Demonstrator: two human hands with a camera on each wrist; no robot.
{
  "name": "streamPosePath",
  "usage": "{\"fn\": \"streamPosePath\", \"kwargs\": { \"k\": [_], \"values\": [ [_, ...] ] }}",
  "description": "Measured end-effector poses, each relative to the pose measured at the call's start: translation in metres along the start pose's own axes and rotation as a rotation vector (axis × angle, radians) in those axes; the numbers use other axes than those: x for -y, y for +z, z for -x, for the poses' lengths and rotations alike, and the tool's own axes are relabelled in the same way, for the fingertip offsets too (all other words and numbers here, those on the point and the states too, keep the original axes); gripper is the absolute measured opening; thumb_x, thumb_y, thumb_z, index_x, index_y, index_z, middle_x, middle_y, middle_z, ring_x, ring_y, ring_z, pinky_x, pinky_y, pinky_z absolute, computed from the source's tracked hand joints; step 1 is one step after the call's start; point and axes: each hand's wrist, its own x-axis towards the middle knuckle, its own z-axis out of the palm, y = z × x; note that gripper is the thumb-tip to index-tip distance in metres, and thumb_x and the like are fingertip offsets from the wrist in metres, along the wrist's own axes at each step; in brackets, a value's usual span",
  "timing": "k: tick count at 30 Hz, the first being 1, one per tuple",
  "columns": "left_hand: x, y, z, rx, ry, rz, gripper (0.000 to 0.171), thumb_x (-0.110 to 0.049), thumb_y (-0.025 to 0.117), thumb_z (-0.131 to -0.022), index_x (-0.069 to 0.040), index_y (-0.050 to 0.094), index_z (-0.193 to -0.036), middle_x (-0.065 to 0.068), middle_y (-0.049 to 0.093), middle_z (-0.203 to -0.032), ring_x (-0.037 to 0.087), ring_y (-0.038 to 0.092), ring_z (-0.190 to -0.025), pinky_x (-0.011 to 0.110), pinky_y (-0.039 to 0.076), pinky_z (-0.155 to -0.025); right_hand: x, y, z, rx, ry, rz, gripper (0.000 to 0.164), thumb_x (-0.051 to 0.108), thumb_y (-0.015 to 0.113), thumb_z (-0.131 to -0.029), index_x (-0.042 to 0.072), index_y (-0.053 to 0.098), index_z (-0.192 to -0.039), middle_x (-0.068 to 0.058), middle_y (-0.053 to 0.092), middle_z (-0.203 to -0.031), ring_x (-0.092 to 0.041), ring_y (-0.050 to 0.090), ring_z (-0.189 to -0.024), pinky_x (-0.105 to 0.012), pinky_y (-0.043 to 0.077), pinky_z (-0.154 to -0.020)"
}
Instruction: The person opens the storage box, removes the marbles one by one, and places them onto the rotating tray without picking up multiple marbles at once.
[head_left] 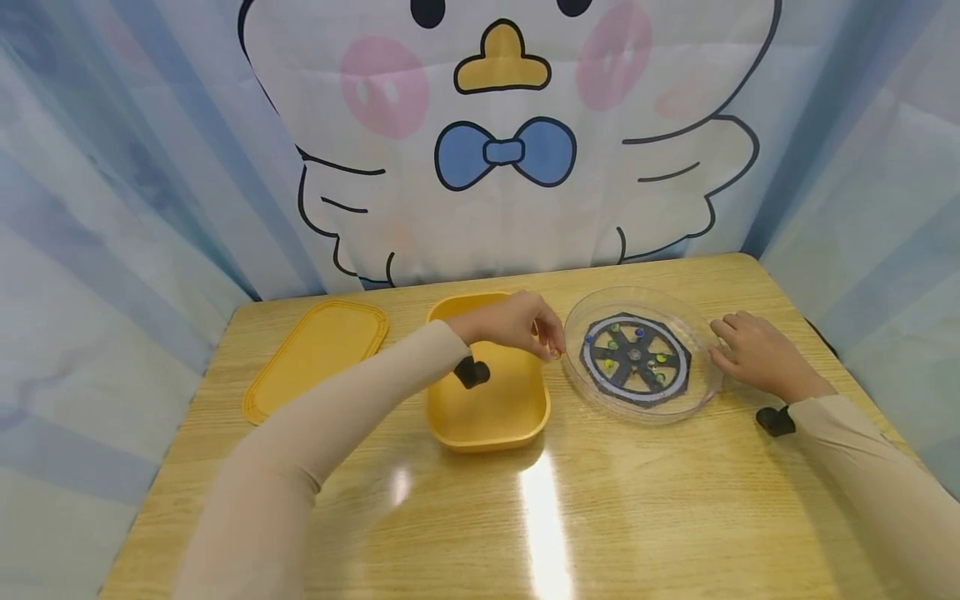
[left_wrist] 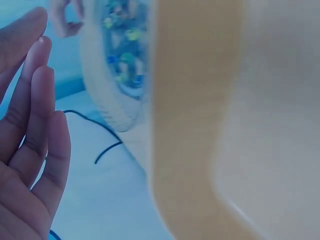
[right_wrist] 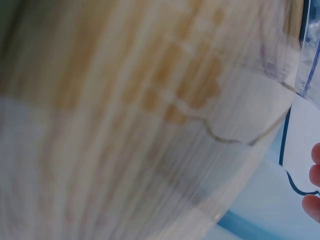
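Note:
My left hand [head_left: 525, 323] is over the right side of a yellow rectangular tub [head_left: 487, 443], close to the left rim of a clear round dish. Its thumb and index finger pinch a small, shiny marble [head_left: 556, 354], mostly covered by the fingertips. Inside the clear dish [head_left: 600, 410] lie several small glass marbles, among them a blue marble [head_left: 640, 332] and a green marble [head_left: 660, 377]. A dark, wheel-like pattern [head_left: 635, 354] shows at the dish's bottom. My right hand [head_left: 765, 354] rests at the dish's right rim, its fingers loosely bent.
Left of the tub, a yellow lid [head_left: 318, 358] lies flat on the wooden table [head_left: 450, 517]. A printed curtain [head_left: 502, 225] hangs right behind the table's back edge, with more curtain along both sides. Black straps circle both wrists.

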Motion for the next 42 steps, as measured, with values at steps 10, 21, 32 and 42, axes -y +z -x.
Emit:
{"fn": "streamPosePath", "kwargs": {
  "k": [10,21,32,42],
  "values": [
    [-0.009,0.002,-0.059,-0.131,-0.027,0.059,0.016,-0.013,0.070,-0.084,-0.008,0.072,-0.099,0.002,0.071,-0.098,0.009,0.061,-0.083,0.016,0.050,-0.076,0.000,-0.001,0.000,0.014,0.007,0.001,0.023,0.008,0.067,-0.073,-0.003,0.057,-0.090,-0.013,0.054,-0.074,-0.027,0.050,-0.065,-0.045,0.044,-0.060],
    [-0.009,0.035,-0.117,-0.251,-0.112,0.040,0.014,-0.013,0.070,-0.084,-0.010,0.073,-0.097,0.001,0.072,-0.094,0.006,0.063,-0.081,0.010,0.048,-0.068,-0.002,0.002,0.002,0.007,0.012,-0.009,0.025,0.008,0.068,-0.073,-0.002,0.056,-0.092,-0.013,0.054,-0.075,-0.027,0.050,-0.065,-0.045,0.043,-0.060],
    [-0.008,0.059,-0.140,-0.233,-0.241,-0.005,0.011,-0.004,0.068,-0.083,-0.009,0.073,-0.092,-0.001,0.071,-0.093,0.007,0.063,-0.081,0.011,0.048,-0.066,-0.001,0.002,0.002,0.009,0.010,-0.011,0.023,0.009,0.066,-0.074,-0.002,0.056,-0.091,-0.012,0.053,-0.073,-0.023,0.045,-0.062,-0.042,0.041,-0.057],
    [-0.005,0.069,-0.144,-0.156,-0.350,-0.214,0.014,-0.006,0.070,-0.080,-0.017,0.075,-0.087,-0.008,0.071,-0.093,0.005,0.062,-0.085,0.015,0.049,-0.068,-0.002,0.003,0.003,0.003,0.010,-0.014,0.023,0.008,0.067,-0.073,-0.002,0.055,-0.089,-0.012,0.053,-0.073,-0.024,0.046,-0.062,-0.042,0.042,-0.057]
  ]
}}
